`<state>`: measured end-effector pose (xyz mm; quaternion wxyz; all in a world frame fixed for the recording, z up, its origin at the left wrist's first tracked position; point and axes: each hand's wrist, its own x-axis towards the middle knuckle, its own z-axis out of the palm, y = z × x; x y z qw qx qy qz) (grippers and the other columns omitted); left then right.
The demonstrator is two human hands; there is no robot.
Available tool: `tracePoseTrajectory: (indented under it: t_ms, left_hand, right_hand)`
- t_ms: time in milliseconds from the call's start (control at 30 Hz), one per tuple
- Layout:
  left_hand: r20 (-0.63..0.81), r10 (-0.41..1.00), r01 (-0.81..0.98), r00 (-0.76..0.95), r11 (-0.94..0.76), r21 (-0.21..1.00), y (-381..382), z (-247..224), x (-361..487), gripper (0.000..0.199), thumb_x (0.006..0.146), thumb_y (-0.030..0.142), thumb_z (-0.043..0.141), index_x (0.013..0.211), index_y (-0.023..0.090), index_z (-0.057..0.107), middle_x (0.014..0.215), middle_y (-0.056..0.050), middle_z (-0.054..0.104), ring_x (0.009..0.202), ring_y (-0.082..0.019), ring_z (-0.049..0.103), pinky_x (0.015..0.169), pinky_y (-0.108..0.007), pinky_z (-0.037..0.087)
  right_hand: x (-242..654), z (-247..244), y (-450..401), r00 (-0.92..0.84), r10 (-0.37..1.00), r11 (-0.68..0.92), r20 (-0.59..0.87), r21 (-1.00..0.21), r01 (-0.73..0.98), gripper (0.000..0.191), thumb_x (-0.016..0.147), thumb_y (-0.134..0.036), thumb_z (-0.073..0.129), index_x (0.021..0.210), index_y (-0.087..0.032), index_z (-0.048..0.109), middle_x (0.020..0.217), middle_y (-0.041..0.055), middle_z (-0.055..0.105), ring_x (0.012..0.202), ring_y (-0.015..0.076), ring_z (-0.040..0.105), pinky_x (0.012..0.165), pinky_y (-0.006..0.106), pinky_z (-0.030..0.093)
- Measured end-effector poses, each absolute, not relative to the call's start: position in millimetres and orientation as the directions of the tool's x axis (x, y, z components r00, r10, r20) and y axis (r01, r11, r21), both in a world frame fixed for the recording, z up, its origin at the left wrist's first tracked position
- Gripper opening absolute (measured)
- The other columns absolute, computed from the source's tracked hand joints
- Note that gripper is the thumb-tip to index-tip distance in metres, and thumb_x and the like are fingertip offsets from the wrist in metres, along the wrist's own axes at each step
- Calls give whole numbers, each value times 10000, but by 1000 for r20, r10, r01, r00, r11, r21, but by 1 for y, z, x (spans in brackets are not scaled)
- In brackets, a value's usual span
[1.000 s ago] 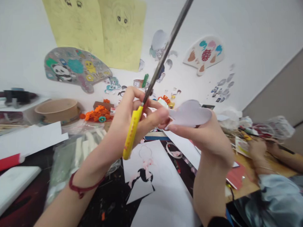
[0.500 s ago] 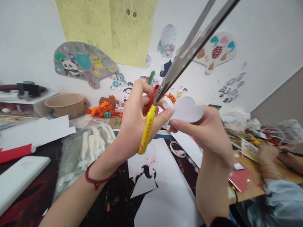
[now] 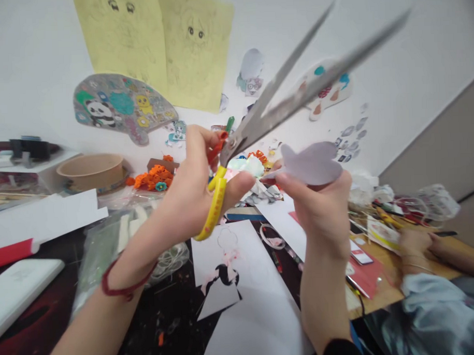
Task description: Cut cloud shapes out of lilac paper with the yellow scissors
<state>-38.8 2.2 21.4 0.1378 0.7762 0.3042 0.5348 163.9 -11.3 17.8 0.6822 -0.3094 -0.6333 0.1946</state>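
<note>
My left hand (image 3: 198,184) is wrapped round the handles of a pair of scissors (image 3: 218,204), one loop yellow, the other red. Their long blades stand apart and point up to the right, away from the paper. Between the thumb and fingers of my right hand (image 3: 319,205) is a white paper cutout (image 3: 312,162) with rounded lobes. The right fingertips are partly hidden behind it. Below both hands lies a white sheet (image 3: 260,280) with a small pink and black drawing (image 3: 228,271) on it.
Left of my arm are a clear plastic bag (image 3: 92,275), a white box (image 3: 27,288) and a round tan container (image 3: 91,169). Orange craft flowers (image 3: 155,176) lie at the back near the wall. A co-worker's hands (image 3: 416,246) rest over the wooden table at right.
The scissors have opened wider and swung to the right. My left thumb has come away from the paper. The cutout has turned in my right hand, and the view has shifted slightly.
</note>
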Motion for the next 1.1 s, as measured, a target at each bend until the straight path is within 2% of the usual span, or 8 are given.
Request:
tracePoseTrajectory:
  t_ms: [67, 133, 267, 467, 633, 733, 867, 1100]
  left_hand:
    - [679, 673, 475, 293, -719, 507, 3, 26, -50, 486, 841, 544, 691, 1041, 249, 361, 1042, -56, 555, 883, -222, 569, 735, -380, 470]
    - [609, 730, 567, 311, -657, 497, 3, 29, -55, 512, 795, 596, 714, 1019, 244, 418, 881, -22, 574, 758, -213, 559, 656, -355, 433]
    - [634, 690, 602, 349, -683, 413, 1, 29, -53, 456, 805, 610, 676, 962, 247, 448, 656, 31, 520, 567, -178, 500, 535, -302, 357]
    - [641, 641, 610, 423, -724, 322, -6, 28, -45, 381, 819, 482, 682, 959, 230, 434, 686, 18, 571, 567, -183, 549, 522, -293, 361]
    - [646, 643, 587, 412, -729, 351, -8, 28, -45, 396, 814, 518, 692, 922, 236, 436, 712, 10, 573, 569, -176, 545, 522, -294, 363]
    - [656, 627, 555, 419, -749, 362, -8, 29, -44, 414, 818, 556, 676, 909, 234, 434, 699, 12, 572, 544, -164, 523, 519, -294, 351]
    - [670, 616, 536, 414, -760, 367, -6, 28, -42, 405, 819, 543, 677, 887, 234, 424, 682, 21, 566, 523, -149, 506, 506, -287, 331]
    - [666, 619, 555, 416, -753, 353, -7, 29, -41, 401, 825, 531, 686, 874, 234, 422, 643, 44, 549, 515, -136, 502, 507, -272, 333]
  right_hand:
    - [169, 20, -11, 170, 579, 782, 798, -602, 162, 148, 752, -298, 848, 843, -290, 732, 807, -10, 733, 813, 211, 725, 754, 417, 662]
    - [175, 21, -11, 203, 530, 795, 823, -566, 219, 178, 745, -328, 851, 847, -296, 709, 791, -1, 721, 906, 249, 739, 792, 451, 665]
    - [181, 23, -15, 196, 528, 801, 827, -561, 210, 170, 747, -318, 842, 861, -312, 716, 829, -6, 750, 943, 260, 758, 858, 478, 657]
    - [176, 26, -19, 110, 479, 863, 871, -490, 121, 164, 744, -203, 810, 838, -305, 724, 869, -14, 797, 914, 275, 789, 814, 472, 663]
    - [181, 22, -19, 212, 470, 842, 857, -507, 182, 288, 651, -213, 893, 854, -330, 726, 755, -45, 735, 801, 267, 774, 691, 426, 631]
    - [183, 22, -21, 215, 485, 828, 848, -524, 198, 259, 672, -216, 882, 846, -353, 746, 797, -34, 751, 843, 278, 775, 751, 448, 630]
    - [182, 25, -24, 117, 489, 857, 865, -501, 124, 271, 762, -209, 830, 887, -447, 794, 851, -38, 803, 862, 234, 786, 803, 398, 642]
    - [174, 31, -29, 83, 486, 867, 870, -492, 77, 387, 738, -76, 793, 873, -438, 812, 910, -55, 831, 912, 268, 812, 881, 427, 682]
